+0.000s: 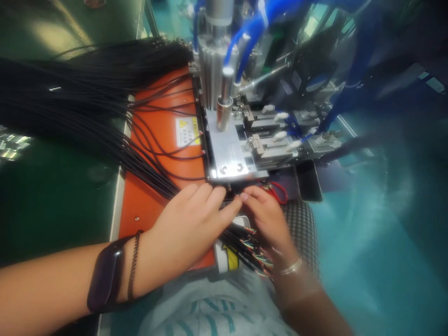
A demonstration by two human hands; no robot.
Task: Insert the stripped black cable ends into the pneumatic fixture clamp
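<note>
Left hand (189, 219), right hand (264, 217) at metal plate edge (238, 176)

A wire-harness factory — pneumatic press (214, 74), blue air hoses (245, 42), black cables (87, 107).

Glare is blooming off the green bench mat (59, 39) at 11 o'clock, with light falling from above. Teal floor (371, 242) is washing out hazy from 3 to 5 o'clock. Right hand (266, 224) is blurring toward the wrist at 5 o'clock. Black cable bundle (70, 93) is crushing dark. Wide lens is bowing all edges.
</note>
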